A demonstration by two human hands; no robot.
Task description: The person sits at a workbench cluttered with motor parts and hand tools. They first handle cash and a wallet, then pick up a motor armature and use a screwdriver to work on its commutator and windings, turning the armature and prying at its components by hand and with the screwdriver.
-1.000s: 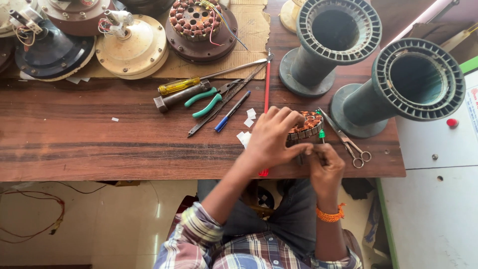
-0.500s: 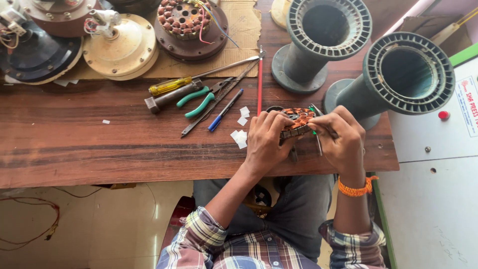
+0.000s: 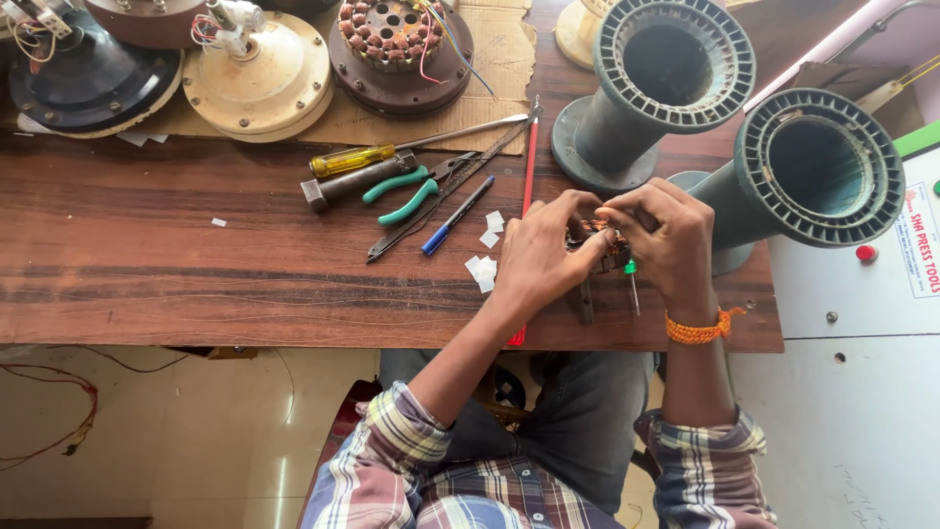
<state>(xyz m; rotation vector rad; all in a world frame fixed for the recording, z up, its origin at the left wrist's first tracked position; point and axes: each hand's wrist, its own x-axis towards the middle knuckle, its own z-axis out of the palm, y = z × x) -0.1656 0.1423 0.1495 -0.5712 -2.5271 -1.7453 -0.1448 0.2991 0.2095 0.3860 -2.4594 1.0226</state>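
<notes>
Gripping the copper-wound stator [image 3: 599, 243], the right hand [image 3: 666, 240] has risen beside the left hand [image 3: 543, 255].

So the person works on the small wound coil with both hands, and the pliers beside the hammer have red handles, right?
Not quite. In the head view both hands do hold the small wound coil, but the pliers beside the hammer have green handles, not red.

Both forearms reached forward from rolled plaid sleeves, converging ahead of the torso. Left hand [image 3: 541, 257] lay palm down, fingers curled inward to the right, knuckles up. Right hand [image 3: 664, 238] arched opposite it, fingers bent and pinched together toward the left hand's fingertips. The two hands met fingertip to fingertip. An orange thread band circled the right wrist.
</notes>
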